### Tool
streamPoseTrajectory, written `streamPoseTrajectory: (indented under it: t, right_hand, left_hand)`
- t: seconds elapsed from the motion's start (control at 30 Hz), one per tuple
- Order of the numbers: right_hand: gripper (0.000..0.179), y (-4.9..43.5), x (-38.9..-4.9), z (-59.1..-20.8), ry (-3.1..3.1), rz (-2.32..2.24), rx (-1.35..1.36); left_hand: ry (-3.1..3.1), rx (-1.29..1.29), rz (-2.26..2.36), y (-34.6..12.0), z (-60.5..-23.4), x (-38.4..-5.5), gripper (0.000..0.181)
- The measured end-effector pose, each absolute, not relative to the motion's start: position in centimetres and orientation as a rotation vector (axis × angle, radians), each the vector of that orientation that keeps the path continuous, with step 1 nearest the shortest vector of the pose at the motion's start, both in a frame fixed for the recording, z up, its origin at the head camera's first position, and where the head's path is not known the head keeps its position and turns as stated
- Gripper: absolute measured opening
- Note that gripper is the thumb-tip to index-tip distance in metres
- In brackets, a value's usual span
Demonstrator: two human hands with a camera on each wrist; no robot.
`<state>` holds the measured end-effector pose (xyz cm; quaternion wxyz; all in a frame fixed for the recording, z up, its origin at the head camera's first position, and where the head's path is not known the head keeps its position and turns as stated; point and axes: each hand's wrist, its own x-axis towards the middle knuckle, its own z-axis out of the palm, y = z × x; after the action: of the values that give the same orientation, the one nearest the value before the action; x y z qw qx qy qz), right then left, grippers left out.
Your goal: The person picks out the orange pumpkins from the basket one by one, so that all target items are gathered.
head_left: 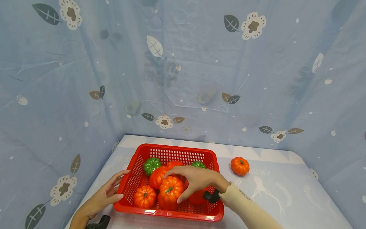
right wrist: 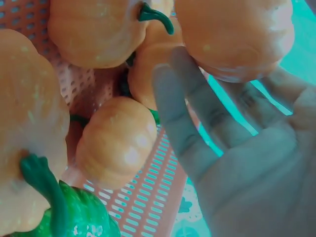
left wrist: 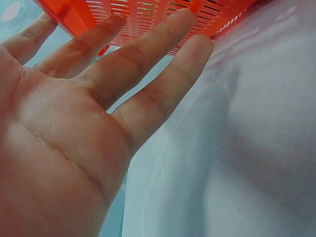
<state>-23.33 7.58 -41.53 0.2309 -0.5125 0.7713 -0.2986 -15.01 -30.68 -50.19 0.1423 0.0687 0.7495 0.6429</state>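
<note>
Right hand (head_left: pixel 195 178): thumb and fingers grasp the ribbed orange pumpkin (head_left: pixel 170 193) at the front of the red basket (head_left: pixel 171 215). Left hand (head_left: pixel 107 192): fingers loose against the rim. Best practice: thumb opposed, basket steadied, adjacent small pumpkin (head_left: pixel 145 197) unbumped.

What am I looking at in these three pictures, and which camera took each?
No machine works here: these are a person's bare hands. The wide picture comes from a head camera; the other two come from wrist cameras, left and right. On the table stands a red basket of orange pumpkins and green pumpkins, with a loose pumpkin to its right. The left hand is at the basket's side, fingers extended. The right hand grips a large pumpkin; whether it is lifted is unclear.
</note>
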Motion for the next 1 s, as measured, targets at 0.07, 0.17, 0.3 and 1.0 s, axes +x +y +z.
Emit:
streamPoseTrajectory:
  t: [0.07,0.17,0.3,1.0]
  right_hand:
    - [0.075,7.7,-23.4,-41.4,2.143,-0.852,-1.41]
    - [0.075,8.0,-23.5,-41.4,2.178,-0.901,-1.411]
    - [0.075,8.6,-23.7,-41.4,2.228,-0.96,-1.429]
    - [0.072,14.7,-23.7,-39.5,2.28,-1.272,-1.191]
  left_hand:
    - [2.166,0.2,1.852,-30.7,-50.2,-15.0,0.081]
    - [2.17,0.196,1.849,-30.6,-50.1,-15.0,0.081]
    - [2.165,0.185,1.848,-30.6,-50.0,-15.0,0.08]
    - [2.167,0.226,1.82,-31.1,-50.0,-15.1,0.078]
